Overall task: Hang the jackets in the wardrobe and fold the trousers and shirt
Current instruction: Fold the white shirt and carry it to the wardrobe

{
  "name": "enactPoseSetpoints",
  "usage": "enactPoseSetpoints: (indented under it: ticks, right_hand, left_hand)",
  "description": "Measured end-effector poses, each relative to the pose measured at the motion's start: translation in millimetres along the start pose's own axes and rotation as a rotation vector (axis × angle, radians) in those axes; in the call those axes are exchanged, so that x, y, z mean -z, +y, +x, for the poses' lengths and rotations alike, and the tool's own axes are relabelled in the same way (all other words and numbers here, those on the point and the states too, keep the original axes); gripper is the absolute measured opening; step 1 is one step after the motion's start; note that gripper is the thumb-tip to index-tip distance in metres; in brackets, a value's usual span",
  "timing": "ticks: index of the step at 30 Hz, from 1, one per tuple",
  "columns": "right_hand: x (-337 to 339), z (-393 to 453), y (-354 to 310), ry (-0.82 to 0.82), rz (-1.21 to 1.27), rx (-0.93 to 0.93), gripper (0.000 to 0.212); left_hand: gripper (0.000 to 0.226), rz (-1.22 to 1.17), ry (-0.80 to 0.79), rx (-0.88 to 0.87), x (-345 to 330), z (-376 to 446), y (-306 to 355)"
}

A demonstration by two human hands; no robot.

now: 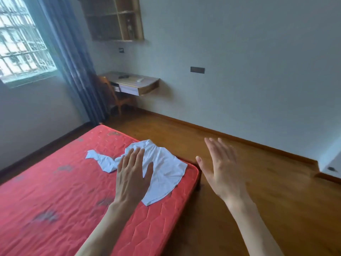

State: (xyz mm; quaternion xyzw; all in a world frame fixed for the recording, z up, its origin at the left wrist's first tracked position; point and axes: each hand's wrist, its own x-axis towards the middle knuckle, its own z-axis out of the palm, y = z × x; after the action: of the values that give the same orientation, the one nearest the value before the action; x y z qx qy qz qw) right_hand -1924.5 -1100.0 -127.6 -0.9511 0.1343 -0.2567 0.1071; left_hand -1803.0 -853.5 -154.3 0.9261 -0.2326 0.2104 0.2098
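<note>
A white shirt (166, 169) lies partly spread at the near right corner of a red quilted mattress (55, 200), one sleeve trailing to the left. My left hand (132, 176) is flat with straight fingers over the shirt's left side, holding nothing. My right hand (223, 167) hovers open beyond the mattress edge, above the floor, fingers straight and palm turned towards the shirt. No jackets, trousers or wardrobe are in view.
Wooden floor (258, 200) runs to the right of the bed and back to the white wall. A wall-mounted desk (132, 83) with a wooden chair (114, 95) stands at the far corner, beside dark curtains (73, 61) and a barred window (22, 39). A shelf unit (114, 17) hangs above.
</note>
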Motion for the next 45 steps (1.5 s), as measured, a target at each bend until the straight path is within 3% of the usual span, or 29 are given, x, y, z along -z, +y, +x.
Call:
enactPoseSetpoints:
  ticks: [15, 26, 33, 39, 45]
  right_hand:
    - [-136, 219, -36, -0.208, 0.072, 0.307, 0.083]
    - [-247, 352, -40, -0.271, 0.117, 0.376, 0.065]
    - [-330, 438, -55, -0.367, 0.194, 0.443, 0.073]
    - [-410, 513, -69, -0.473, 0.275, 0.525, 0.076]
    - [-494, 568, -81, -0.577, 0.31, 0.595, 0.064]
  left_hand:
    - [0.065, 0.057, 0.018, 0.26, -85, 131, -105]
    - [0.059, 0.06, 0.033, 0.375, -150, 234, -172]
    - [0.05, 0.104, 0.077, 0.433, -193, 290, -211]
    - [0.053, 0.182, 0.04, 0.545, -237, 342, -244]
    - [0.051, 0.233, -0.029, 0.637, -282, 383, -281]
